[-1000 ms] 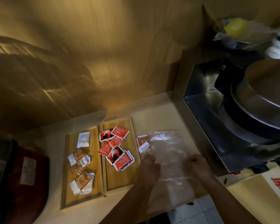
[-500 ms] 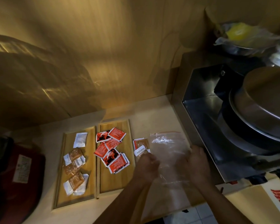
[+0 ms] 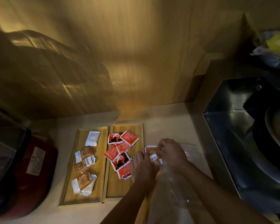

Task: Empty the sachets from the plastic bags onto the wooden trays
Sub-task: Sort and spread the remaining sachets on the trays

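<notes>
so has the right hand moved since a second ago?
Yes. The right hand has gone from the plastic bag's right side leftward, toward the tray holding red sachets.

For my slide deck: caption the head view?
Both hands gather loose sachets beside two sachet-filled wooden trays.

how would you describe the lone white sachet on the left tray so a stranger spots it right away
Find the two wooden trays side by side on the counter and take the left tray, next to the red appliance. The white sachet lies alone at the tray's far end, near the wall. It is plain white, unlike the brown sachets clustered nearer the person.
</notes>
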